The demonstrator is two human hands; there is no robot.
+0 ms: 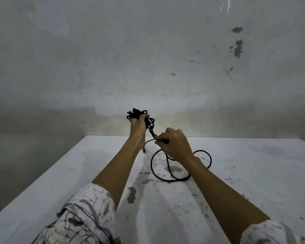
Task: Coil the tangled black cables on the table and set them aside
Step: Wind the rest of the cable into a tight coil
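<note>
One black cable (167, 166), bundled end clenched in raised left hand (138, 125), right hand (174, 143) pinching its strand, two loose loops on white table (253, 173), far edge near wall (113, 59)

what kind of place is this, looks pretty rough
Probably a bare workroom or storage space, not a home. The wall is patchy grey with chipped paint, the white table is stained and scuffed, and only a black cable is out.
</note>
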